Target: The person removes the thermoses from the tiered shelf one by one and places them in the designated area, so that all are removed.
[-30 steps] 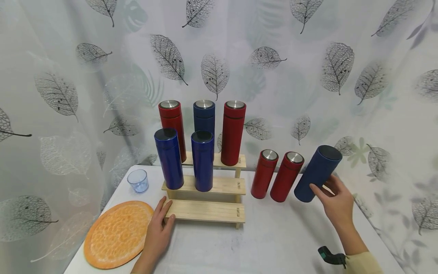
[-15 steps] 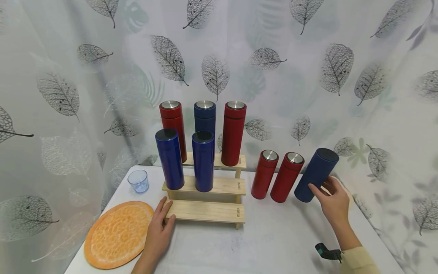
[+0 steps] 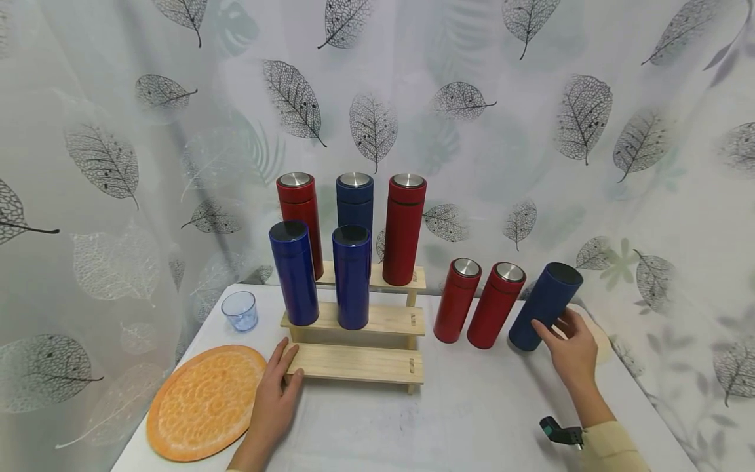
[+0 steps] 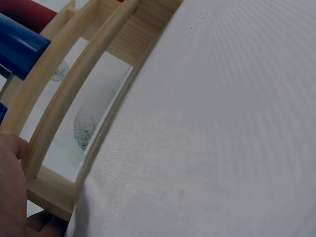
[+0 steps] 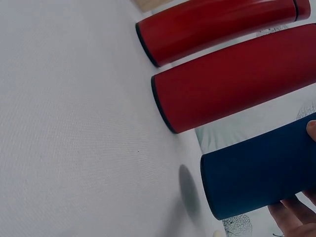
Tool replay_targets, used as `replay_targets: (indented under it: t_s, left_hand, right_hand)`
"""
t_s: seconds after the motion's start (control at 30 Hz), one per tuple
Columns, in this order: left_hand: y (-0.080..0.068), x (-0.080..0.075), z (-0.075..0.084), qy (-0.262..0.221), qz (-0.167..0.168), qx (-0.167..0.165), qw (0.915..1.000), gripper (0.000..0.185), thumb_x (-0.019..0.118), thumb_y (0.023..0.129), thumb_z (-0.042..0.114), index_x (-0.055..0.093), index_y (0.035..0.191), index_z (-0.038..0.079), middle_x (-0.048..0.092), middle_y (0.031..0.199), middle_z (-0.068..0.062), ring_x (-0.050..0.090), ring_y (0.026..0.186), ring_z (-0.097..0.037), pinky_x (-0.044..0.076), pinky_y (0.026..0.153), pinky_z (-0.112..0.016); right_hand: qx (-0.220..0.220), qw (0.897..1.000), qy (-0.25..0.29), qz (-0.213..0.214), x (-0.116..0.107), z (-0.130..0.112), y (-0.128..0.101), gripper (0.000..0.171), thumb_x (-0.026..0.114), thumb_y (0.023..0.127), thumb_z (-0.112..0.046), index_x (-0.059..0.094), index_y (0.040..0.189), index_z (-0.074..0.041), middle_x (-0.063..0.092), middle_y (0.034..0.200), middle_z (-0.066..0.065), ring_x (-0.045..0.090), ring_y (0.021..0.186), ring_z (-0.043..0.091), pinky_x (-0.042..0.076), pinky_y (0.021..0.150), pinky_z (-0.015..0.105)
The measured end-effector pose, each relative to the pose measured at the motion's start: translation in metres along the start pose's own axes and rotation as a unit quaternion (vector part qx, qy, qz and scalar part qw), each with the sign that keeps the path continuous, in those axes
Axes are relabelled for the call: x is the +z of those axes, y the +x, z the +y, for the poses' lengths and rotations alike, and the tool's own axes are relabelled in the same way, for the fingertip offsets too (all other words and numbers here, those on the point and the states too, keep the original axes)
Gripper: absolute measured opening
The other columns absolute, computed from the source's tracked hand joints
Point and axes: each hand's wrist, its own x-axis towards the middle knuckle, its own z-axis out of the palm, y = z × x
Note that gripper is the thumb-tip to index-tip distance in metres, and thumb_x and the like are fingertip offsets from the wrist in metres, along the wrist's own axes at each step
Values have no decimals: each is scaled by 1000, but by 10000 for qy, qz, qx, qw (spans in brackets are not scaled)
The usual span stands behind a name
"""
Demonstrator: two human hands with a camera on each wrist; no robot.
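My right hand [image 3: 571, 351] grips a dark blue thermos flask [image 3: 544, 307], thumb on one side and fingers round the other. In the right wrist view its base hangs just over the white cloth, apart from its shadow. Two red flasks [image 3: 459, 301] [image 3: 494, 308] with steel lids stand to its left. My left hand [image 3: 276, 393] holds the left end of the lowest step of a three-tier wooden rack [image 3: 360, 362]. On the middle step stand two glossy blue flasks [image 3: 295, 282] [image 3: 352, 285]. The top step bears a red flask [image 3: 301, 216], a blue one [image 3: 355, 203] and another red one [image 3: 404, 236].
A round orange mat [image 3: 203, 400] lies on the table left of the rack, with a small blue glass [image 3: 240, 313] behind it. A leaf-print curtain [image 3: 460, 157] hangs close behind the table [image 3: 413, 432] and along its sides.
My right hand has lowered the dark blue flask slightly, and its top has shifted a little to the left. The left hand has stayed at the rack.
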Motion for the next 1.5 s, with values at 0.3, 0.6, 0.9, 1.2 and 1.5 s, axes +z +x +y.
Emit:
replay_targets:
  t_s: [0.3,0.6,0.9,1.2,1.5]
  left_hand:
    - [-1,0,0,38,-10,-45,10000,49,66,110,17,56,157,2,37,172,-16,34,156,-42,15,110,-5]
    - [0,-1,2,69,-22,-80,9999,50,66,110,17,57,156,2,37,172,-16,34,156,-41,14,111,-5]
    - [0,-1,1,85,23,-9,10000,49,67,109,14,57,156,1,38,171,-17,36,154,-42,16,110,-4]
    - [-1,-1,1,33,74,56,10000,49,68,108,12,58,154,0,39,170,-19,37,154,-43,16,111,-5]
    - [-1,-1,1,104,25,-30,9999,49,67,109,14,57,156,2,38,171,-16,35,155,-42,15,110,-4]
  right_hand:
    - [51,10000,-18,-63,4,8,1,72,85,98,-29,53,156,-4,60,151,19,60,135,43,49,89,9]
    - [134,9999,5,-19,8,13,4,71,84,99,-30,52,157,-5,59,154,17,59,137,42,51,96,15]
    - [156,9998,4,-133,12,16,4,73,82,100,-31,48,160,-6,55,157,17,56,140,41,50,108,33]
    - [103,9995,-145,-264,11,15,6,75,80,101,-35,46,161,-5,55,157,19,56,140,42,51,107,33]
    - [91,9988,-312,-371,9,16,6,78,79,101,-40,44,161,-4,54,158,21,56,140,43,51,108,44]
